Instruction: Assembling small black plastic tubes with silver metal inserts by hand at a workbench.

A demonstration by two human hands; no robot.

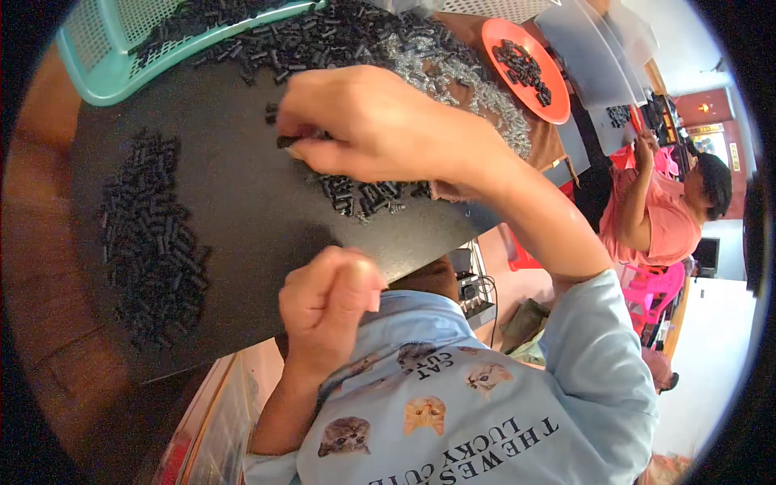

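Nearest you is your blue shirt (517,380). Just beyond it, your left hand (327,303) is curled into a fist by the table (234,170) edge; whether anything is inside, I cannot tell. Farther out, your right hand (364,121) pinches a small black piece (286,141) between thumb and fingers, over the table. A cluster (364,196) of similar pieces lies just below that hand, and a larger pile (153,242) spreads to your left. Beyond your right hand lie a wide heap (323,36) and shiny bits (501,109), with a teal basket (101,90) far left and an orange-red plate (556,105) of pieces far right. Past the plate is a co-worker (647,210) in pink.
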